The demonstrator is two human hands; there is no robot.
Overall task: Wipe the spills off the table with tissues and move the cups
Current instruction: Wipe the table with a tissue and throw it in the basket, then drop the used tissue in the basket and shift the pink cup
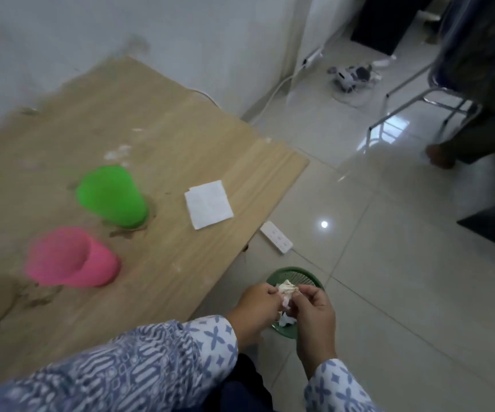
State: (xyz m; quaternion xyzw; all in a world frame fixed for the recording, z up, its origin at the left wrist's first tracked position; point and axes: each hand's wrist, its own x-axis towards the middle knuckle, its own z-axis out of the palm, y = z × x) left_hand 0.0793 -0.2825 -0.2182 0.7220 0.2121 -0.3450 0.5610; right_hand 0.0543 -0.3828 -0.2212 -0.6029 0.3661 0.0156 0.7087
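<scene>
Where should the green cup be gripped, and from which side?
Probably around the mid side wall of the green cup, coming from the side of the folded tissue: it stands upright in a brown spill, with the pink cup close on the other side.

On the tiled floor (389, 263), a white power strip (276, 241) lies near a green basket (305, 275); a metal-legged chair (444, 88) stands well apart.

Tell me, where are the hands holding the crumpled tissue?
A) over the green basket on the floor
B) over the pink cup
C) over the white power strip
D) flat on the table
A: the left hand and the right hand both pinch the crumpled tissue above the green basket, which stands on the floor beside the table.
</scene>
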